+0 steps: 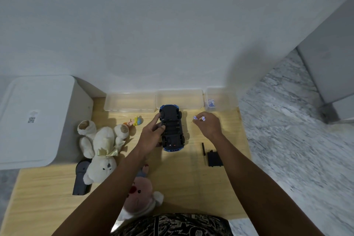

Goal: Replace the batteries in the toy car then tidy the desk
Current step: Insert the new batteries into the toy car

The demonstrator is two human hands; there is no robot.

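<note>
Both hands are at work over the wooden bench [182,188]. Left hand [151,136], fingers curled against the side of the toy car [171,128], steadies it on its roof; the car lies belly-up near the back of the bench so that the battery bay in its underside faces the worker, and the bay appears open with its slots showing dark. Right hand [207,125], just right of the car, pinches small white-and-blue batteries [199,118] in its fingertips — whether these are fresh cells going in or spent ones coming out cannot be told. Black battery cover [215,158] and a slim black tool, probably a screwdriver [203,151], lie set aside on the bench nearer the worker, out of the way yet within reach for closing up. Three clear bins [130,103] line the wall; the rightmost bin [220,99] holds something white and blue, perhaps more cells. Plush rabbit [101,147], pink plush [140,197], a small coloured figure [135,121] and a dark device [82,178] remain loose at left — judged to be the tidying yet to come.
</note>
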